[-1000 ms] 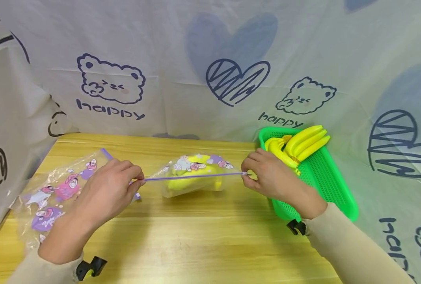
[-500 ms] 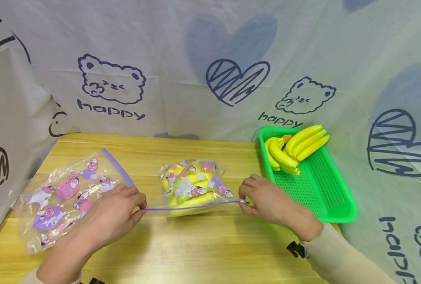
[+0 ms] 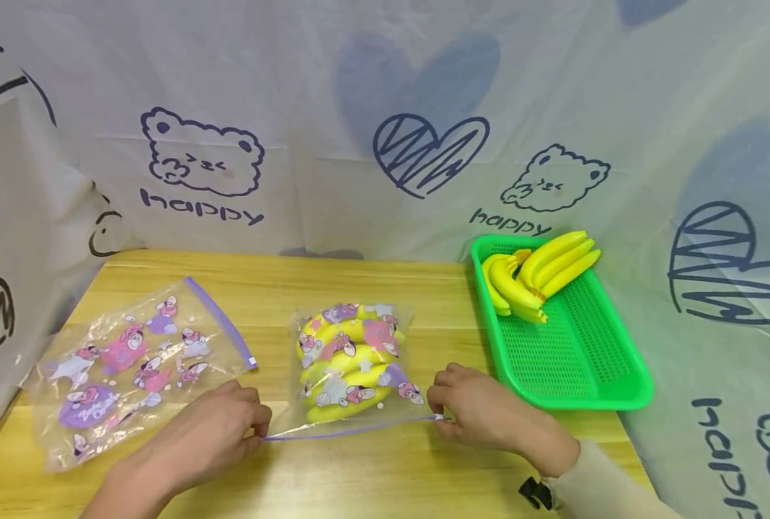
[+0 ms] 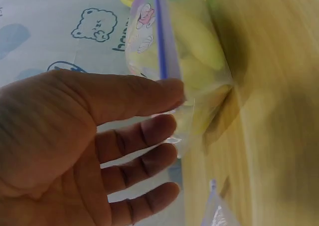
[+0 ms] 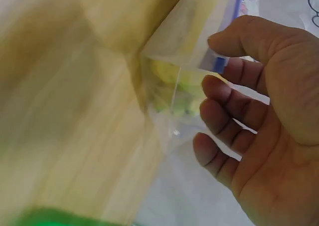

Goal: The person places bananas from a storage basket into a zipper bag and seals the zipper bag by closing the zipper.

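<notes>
A clear zip bag printed with pink and purple cartoon figures lies at the middle of the table, its purple zip edge towards me. Yellow bananas fill it. My left hand pinches the left corner of the zip edge between thumb and forefinger; in the left wrist view its other fingers spread free below the purple strip. At the opposite corner my right hand pinches the edge by the slider, and the right wrist view shows the blue-purple end piece at its thumb and forefinger.
A second printed zip bag lies flat on the left of the wooden table. To the right stands a green basket with bunches of bananas at its far end. A printed cloth hangs behind.
Both hands have drawn the zip edge down and towards me. The filled bag has gone from raised and tilted to lying flat, with its printed face showing.
</notes>
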Available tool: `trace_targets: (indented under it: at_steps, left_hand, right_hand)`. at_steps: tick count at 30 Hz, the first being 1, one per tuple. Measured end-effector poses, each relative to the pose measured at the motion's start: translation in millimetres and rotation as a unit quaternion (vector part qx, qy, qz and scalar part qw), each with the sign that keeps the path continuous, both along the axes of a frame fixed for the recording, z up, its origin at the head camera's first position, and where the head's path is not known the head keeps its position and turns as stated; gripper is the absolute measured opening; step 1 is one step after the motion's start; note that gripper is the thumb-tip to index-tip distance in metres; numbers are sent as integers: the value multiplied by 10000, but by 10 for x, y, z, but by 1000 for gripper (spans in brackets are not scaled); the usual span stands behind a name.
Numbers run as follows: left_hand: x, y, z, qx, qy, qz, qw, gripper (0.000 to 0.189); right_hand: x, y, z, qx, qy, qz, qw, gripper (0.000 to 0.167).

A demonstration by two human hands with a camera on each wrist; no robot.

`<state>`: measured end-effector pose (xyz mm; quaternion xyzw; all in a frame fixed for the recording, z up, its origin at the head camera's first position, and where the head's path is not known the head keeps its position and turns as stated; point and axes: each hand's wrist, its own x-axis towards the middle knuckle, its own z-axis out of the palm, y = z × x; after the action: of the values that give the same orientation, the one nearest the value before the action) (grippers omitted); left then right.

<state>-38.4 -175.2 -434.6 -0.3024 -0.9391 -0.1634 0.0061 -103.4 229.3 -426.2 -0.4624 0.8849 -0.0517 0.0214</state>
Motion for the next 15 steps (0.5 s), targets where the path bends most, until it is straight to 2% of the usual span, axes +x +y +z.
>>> trace_targets:
  at_steps: [2,5,9,12,15]
  left_hand:
    - [17,-6,-50,23,-187,-76,9998,22]
    - [39,-4,-95,-85,-465,-18,9989,21]
    - [63,78,-92,-203,-607,411,9971,21]
    - [51,225,-82,-109,-218,885,9958,19]
    - [19,409,-106,170,315,1153,9927,22]
  right_hand:
    - [42,-17,-49,128,-70,67,9999,19]
    - [95,-35,-121,280,-234,79,9993,19]
    - [146,-38,-193,216,-404,-54,9989,25]
    - [167,-82,-246,-193,-115,-251,9994,30]
    - [171,-190,-327,-885,592,-462,9932,29]
